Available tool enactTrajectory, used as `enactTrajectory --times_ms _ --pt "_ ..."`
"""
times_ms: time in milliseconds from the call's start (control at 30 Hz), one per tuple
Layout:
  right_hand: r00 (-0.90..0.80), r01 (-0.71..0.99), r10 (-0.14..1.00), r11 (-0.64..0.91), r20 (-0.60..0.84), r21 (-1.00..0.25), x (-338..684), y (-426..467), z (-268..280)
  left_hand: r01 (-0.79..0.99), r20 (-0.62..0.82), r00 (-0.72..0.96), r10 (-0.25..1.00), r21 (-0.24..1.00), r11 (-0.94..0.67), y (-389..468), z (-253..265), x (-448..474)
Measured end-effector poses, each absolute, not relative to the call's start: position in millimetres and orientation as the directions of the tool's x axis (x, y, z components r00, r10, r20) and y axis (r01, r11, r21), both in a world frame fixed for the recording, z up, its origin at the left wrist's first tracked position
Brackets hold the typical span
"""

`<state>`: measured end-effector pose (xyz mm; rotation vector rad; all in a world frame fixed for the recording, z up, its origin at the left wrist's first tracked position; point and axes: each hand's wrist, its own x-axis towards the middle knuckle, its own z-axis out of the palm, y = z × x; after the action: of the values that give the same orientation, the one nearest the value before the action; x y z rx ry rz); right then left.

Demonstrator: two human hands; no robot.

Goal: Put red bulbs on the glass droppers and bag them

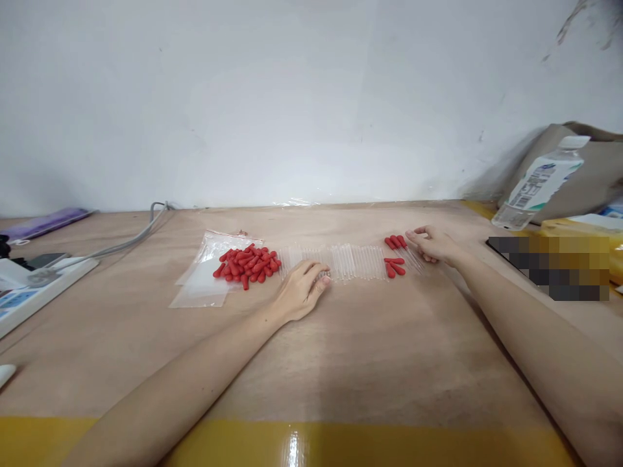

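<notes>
My left hand (302,290) lies low over the left part of a row of thin clear tubes (357,261), its fingers stretched forward and the thumb apart. Just left of it is a heap of red rubber bulbs (250,263), partly on clear plastic bags (199,285). Right of the row, several droppers with red bulbs (395,242) lie in a small group, their clear stems pointing down to the right. A few more red bulbs (394,267) are just below. My right hand (431,244) is beside these stems, fingers loosely bent and apart; nothing shows in its grasp.
At the left are a white power strip (53,285), a grey cable (131,241) and a purple pouch (46,224). A plastic bottle (540,185) leans against a grey-brown bag (598,172) at the right, with a blurred dark object (548,266) before it. Yellow tape (253,444) lines the near edge.
</notes>
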<state>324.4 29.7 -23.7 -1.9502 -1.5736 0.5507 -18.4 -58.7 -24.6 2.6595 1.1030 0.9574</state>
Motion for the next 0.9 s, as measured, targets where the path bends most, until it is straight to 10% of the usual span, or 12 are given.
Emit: enactTrajectory --times_ms 133,333,633,900 --pt "0.072 0.837 0.954 0.101 0.292 -0.537 315.3 22.7 -14.7 0.645 0.531 0.514 0.674 0.279 -0.712 -59.0 -24.7 -18.1" --pt "-0.407 0.871 0.907 0.422 0.109 -0.251 296.1 4.8 1.8 0.751 0.577 0.419 0.701 0.212 -0.625 -61.6 -21.9 -16.7" --pt "-0.316 0.911 0.943 0.332 0.102 -0.245 289.8 7.3 2.1 0.833 0.634 0.284 0.72 0.208 -0.512 -60.0 -21.9 -15.7" --pt "-0.02 0.869 0.917 0.212 0.397 -0.447 257.0 -13.4 5.1 0.913 0.522 0.176 0.834 0.231 -0.337 -45.2 -10.6 0.0"
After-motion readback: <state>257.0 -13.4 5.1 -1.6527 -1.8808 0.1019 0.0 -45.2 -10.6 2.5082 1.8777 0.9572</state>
